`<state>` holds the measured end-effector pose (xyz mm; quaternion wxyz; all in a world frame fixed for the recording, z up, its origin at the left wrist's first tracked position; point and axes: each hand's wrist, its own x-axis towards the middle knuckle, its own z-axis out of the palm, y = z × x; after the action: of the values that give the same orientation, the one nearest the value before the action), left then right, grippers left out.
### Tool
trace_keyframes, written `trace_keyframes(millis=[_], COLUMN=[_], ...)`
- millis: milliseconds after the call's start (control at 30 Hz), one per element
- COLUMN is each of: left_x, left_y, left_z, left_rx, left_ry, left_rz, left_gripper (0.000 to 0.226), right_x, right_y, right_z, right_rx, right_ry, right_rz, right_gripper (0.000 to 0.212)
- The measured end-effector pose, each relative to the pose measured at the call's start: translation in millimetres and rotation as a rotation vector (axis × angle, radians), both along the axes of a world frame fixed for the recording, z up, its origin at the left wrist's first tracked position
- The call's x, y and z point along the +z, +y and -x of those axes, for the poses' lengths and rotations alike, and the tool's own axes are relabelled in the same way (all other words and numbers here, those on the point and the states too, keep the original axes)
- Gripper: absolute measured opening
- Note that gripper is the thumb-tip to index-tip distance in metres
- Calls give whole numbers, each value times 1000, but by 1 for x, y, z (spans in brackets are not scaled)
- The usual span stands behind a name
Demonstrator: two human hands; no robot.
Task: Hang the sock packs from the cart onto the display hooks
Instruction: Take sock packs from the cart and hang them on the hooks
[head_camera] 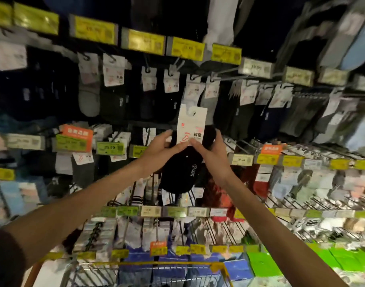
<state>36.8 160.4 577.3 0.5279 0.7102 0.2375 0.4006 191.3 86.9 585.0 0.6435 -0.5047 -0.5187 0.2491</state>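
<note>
Head view: two bare forearms ran up from the bottom corners and met at the middle of the sock wall. The sock pack (190,127), a white header card over black socks, stood upright there with its hanger cut-out at the 12 o'clock end and the socks trailing toward 6 o'clock.

The left hand (163,149) sat at the pack's 8 o'clock, with its fingers curled behind the socks and its thumb across the front. The right hand (210,151) sat at 4 o'clock, its thumb pinching the card's lower edge and its fingers wrapped round the far side. Both hands gripped the pack and neither was free.

The pack hung on nothing yet. The display hooks (225,76) lay at 12 to 1 o'clock of it, loaded with similar carded packs. The cart (217,266) showed only its yellow rim, at 6 o'clock.

The step in hand looked like threading the cut-out onto a hook. It would probably go best with the card kept flat and square to the prong, the grip kept low so the cut-out stayed uncovered, and the pack slid fully back — ideally onto a hook holding matching packs.
</note>
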Motion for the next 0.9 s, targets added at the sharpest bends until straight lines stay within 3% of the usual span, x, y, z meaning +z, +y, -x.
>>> trace_keyframes(millis=[233,400,900], left_x=[37,65,82], left_y=[27,60,78], left_z=[-15,-19,-30], left_rx=[225,307,302], left_ry=[54,58,-42], left_rz=[-186,-221,-380], left_gripper=[39,63,63], right_x=[41,73,81], right_y=[46,85,112], right_z=[-12,-13,-32], right_rx=[-11,38,168], right_ry=[-51,0,17], right_rz=[-26,-71,-238], right_gripper=[44,42,44])
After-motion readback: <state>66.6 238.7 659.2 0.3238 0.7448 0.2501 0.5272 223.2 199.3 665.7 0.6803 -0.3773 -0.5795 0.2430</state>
